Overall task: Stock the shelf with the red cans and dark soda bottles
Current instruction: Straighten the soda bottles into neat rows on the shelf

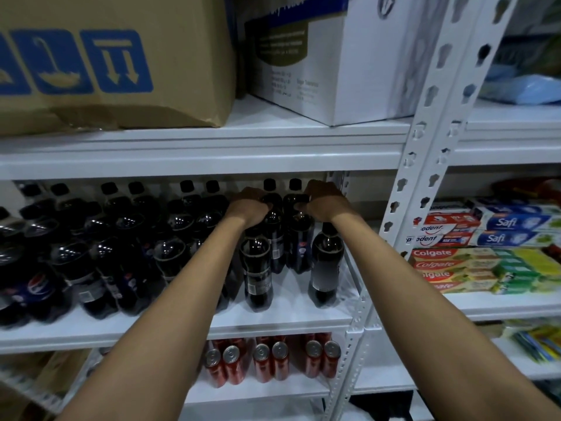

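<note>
Two hands, left grip (249, 205) and right grip (323, 202), each curled round a dark soda bottle (273, 232) neck on the white shelf (291, 314).

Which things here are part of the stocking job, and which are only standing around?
Job: dark plastic soda bottles, red metal cans, white metal shelf, left hand, right hand.

Not job: brown cardboard box, white carton, toothpaste boxes.
</note>
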